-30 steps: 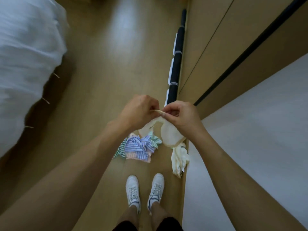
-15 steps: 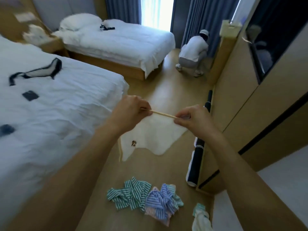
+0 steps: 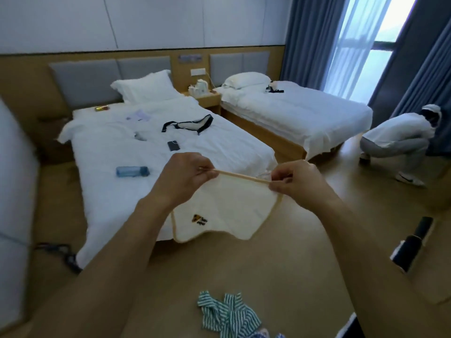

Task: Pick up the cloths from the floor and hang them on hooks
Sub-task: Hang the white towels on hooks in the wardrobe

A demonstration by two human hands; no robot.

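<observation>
Both hands, left hand (image 3: pixel 185 176) and right hand (image 3: pixel 296 182), pinch my cream cloth's (image 3: pixel 227 211) top hem taut; striped cloths (image 3: pixel 228 313) lie near on open floor (image 3: pixel 280 264) beside bed (image 3: pixel 156 137).

There's a small embroidered logo with lettering on the cream cloth (image 3: pixel 227 211), but it's too blurred to read.

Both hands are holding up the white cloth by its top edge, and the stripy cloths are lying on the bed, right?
Not quite. The left hand and right hand do hold the white cloth by its top edge, but the head view shows the stripy cloths on the floor.
</observation>
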